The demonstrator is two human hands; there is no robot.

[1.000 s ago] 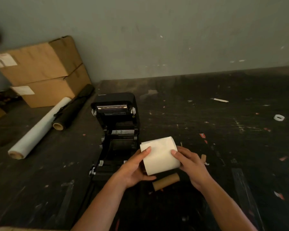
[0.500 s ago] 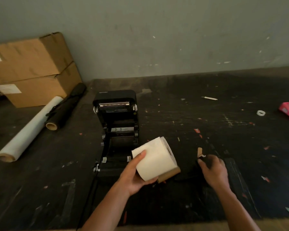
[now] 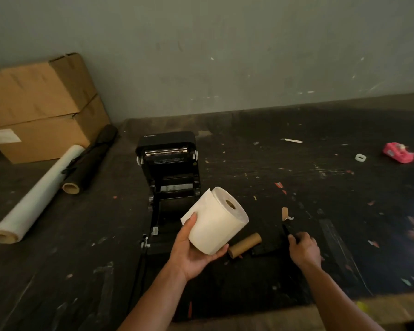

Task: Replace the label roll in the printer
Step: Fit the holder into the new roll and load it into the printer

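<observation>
The black label printer (image 3: 169, 163) stands open on the dark table, its lid tipped back and its roll bay facing me. My left hand (image 3: 194, 254) holds a full white label roll (image 3: 216, 219) from below, just right of the bay, with the core hole turned up and to the right. An empty brown cardboard core (image 3: 244, 244) lies on the table under the roll's right side. My right hand (image 3: 304, 249) rests on the table right of the core, its fingers closed on a black part (image 3: 269, 248) that is hard to make out against the dark surface.
Two stacked cardboard boxes (image 3: 37, 108) stand at the back left, with a white roll (image 3: 40, 194) and a black roll (image 3: 91, 158) lying in front of them. A pink tape dispenser (image 3: 398, 152), a small white ring (image 3: 360, 157) and paper scraps lie at the right.
My right hand left the label roll and went down to the table, closing on the black part. My left hand alone now holds the roll, turned so its core hole shows.
</observation>
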